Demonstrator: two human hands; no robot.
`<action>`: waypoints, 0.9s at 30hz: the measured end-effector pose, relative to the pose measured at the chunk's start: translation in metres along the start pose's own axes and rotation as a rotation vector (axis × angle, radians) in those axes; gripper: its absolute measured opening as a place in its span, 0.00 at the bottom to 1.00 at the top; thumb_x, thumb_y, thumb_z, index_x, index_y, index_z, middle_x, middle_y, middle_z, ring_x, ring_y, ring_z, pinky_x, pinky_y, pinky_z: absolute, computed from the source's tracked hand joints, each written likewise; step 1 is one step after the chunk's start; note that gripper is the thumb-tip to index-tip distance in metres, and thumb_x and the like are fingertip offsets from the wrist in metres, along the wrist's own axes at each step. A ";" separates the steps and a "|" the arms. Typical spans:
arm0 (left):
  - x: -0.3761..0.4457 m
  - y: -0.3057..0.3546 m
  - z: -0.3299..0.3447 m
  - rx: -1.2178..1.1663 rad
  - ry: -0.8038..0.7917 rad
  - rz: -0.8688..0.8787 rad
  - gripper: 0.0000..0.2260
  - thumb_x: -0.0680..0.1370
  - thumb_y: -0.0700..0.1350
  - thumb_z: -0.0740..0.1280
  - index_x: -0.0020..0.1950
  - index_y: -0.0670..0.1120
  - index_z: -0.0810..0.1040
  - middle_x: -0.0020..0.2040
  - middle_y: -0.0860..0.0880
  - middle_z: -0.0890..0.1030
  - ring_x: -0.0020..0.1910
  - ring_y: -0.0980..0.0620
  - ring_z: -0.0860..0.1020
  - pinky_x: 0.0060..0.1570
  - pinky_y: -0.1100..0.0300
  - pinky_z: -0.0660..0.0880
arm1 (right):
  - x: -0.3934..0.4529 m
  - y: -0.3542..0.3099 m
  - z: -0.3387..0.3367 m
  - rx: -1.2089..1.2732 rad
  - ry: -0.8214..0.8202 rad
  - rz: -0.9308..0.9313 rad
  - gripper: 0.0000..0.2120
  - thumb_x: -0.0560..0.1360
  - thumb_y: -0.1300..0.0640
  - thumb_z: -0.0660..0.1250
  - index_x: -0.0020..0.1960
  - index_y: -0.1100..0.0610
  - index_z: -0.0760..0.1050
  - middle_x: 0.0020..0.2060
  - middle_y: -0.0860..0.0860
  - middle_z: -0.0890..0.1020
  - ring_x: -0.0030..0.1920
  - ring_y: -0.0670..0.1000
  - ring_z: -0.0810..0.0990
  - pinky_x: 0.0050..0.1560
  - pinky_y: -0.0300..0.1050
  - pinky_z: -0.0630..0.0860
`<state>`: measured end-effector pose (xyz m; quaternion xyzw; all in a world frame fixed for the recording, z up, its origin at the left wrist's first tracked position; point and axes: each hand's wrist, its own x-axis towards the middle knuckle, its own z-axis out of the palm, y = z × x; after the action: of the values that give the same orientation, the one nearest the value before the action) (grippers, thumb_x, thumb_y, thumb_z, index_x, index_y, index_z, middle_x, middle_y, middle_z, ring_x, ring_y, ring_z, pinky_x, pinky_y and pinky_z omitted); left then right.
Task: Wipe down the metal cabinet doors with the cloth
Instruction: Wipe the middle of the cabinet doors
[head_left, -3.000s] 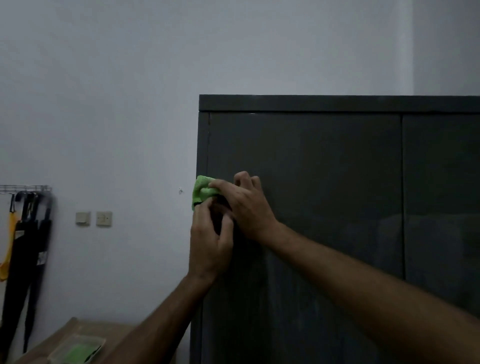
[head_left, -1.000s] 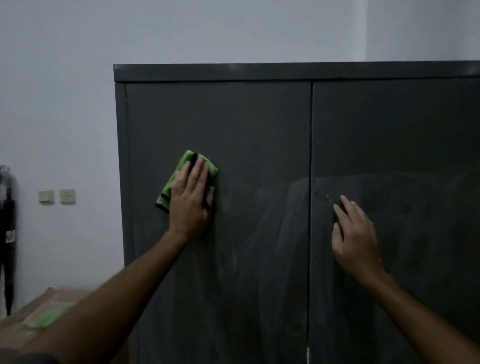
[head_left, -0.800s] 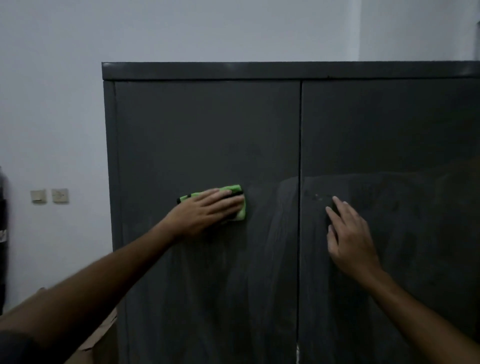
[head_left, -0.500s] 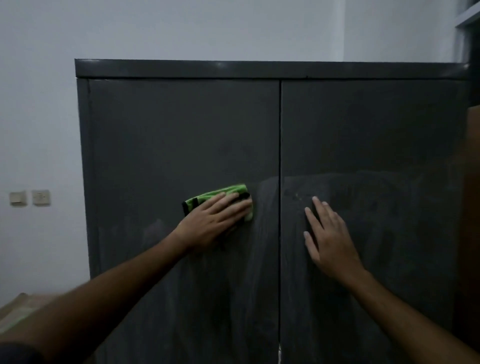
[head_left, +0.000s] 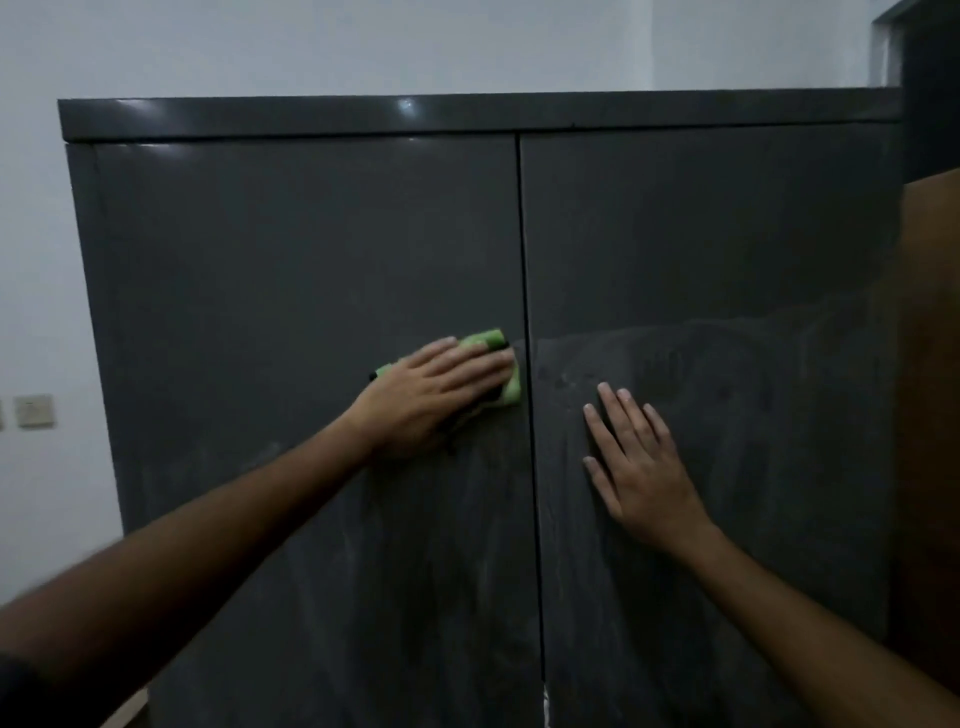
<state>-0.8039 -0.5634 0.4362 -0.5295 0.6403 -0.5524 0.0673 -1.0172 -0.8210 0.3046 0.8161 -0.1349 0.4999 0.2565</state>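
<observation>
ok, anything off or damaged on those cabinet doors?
No damage shows. The odd part is the finish: a dull, streaky film covers the lower half of the right door and low on the left door, while the upper halves look even. The left hand presses the green cloth beside the centre seam.

The cabinet doors (head_left: 311, 249) were dark charcoal grey, their upper halves plain, the lower halves clouded with pale streaky smears. At the centre lay a bright green cloth (head_left: 488, 340) with black edging. The wall (head_left: 311, 47) from nine to twelve o'clock was pale bluish white, with a beige switch plate (head_left: 34, 410) at nine. At three o'clock stood a brown panel (head_left: 932, 364).
</observation>
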 end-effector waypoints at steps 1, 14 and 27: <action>0.007 0.003 -0.003 -0.031 0.061 -0.136 0.28 0.86 0.51 0.57 0.86 0.50 0.55 0.86 0.50 0.55 0.85 0.48 0.52 0.84 0.48 0.49 | 0.000 0.001 0.003 -0.005 0.015 -0.003 0.31 0.84 0.45 0.53 0.83 0.58 0.55 0.83 0.58 0.51 0.83 0.58 0.52 0.78 0.62 0.59; 0.041 0.037 0.004 -0.045 0.194 -0.357 0.26 0.87 0.50 0.58 0.85 0.46 0.60 0.85 0.47 0.58 0.85 0.46 0.55 0.84 0.48 0.50 | -0.001 0.003 0.020 0.005 0.108 -0.032 0.30 0.85 0.45 0.52 0.83 0.58 0.53 0.83 0.58 0.52 0.82 0.59 0.53 0.78 0.64 0.58; 0.066 0.084 0.018 -0.153 0.260 -0.484 0.25 0.87 0.48 0.59 0.84 0.44 0.62 0.85 0.46 0.60 0.85 0.46 0.57 0.82 0.43 0.57 | 0.001 0.006 0.034 0.091 0.148 -0.060 0.32 0.84 0.45 0.54 0.83 0.58 0.53 0.83 0.59 0.52 0.82 0.60 0.52 0.80 0.66 0.52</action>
<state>-0.8709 -0.6393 0.3967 -0.5952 0.5382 -0.5659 -0.1894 -0.9942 -0.8444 0.2947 0.7916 -0.0681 0.5565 0.2431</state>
